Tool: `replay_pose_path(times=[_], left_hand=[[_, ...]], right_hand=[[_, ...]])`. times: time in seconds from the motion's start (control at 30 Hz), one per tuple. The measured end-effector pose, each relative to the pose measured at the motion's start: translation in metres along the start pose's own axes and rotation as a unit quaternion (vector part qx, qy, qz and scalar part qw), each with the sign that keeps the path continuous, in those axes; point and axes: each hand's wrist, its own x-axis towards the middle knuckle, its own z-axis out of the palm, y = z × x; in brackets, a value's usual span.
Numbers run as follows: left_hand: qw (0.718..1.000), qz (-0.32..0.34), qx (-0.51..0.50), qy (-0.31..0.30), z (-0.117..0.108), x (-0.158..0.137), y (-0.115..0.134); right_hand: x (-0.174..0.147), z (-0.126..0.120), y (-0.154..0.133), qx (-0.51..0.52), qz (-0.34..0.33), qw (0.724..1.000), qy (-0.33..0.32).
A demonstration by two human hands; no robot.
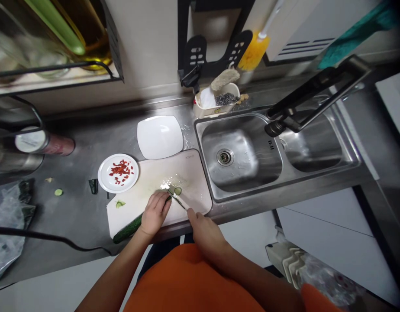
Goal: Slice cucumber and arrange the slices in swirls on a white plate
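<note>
Head view: left hand (pixel 155 213) presses the cucumber (pixel 128 229), right hand (pixel 204 229) grips the knife (pixel 178 200); one slice (pixel 178 190) cut, most remains.

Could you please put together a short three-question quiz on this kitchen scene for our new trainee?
1. True or false: the left hand rests on the cucumber.
2. What does the right hand hold? A) knife B) spoon C) sponge
3. What lies on the small round plate?

Key: 1. True. 2. A: the knife, its blade over the cutting board. 3. Chopped red pieces.
</note>
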Motion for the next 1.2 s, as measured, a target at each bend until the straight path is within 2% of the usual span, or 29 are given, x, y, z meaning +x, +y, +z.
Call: replay_pose_path(times=[0.63, 1.2], left_hand=[[1.0, -0.001, -0.01, -0.011, -0.002, 0.002, 0.002], [1.0, -0.004, -0.017, -0.019, -0.002, 0.001, 0.001]], right_hand=[[0.006, -0.011, -0.007, 0.001, -0.002, 1.0, -0.012], [0.038, 0.0, -0.021, 0.003, -0.004, 0.998, 0.057]])
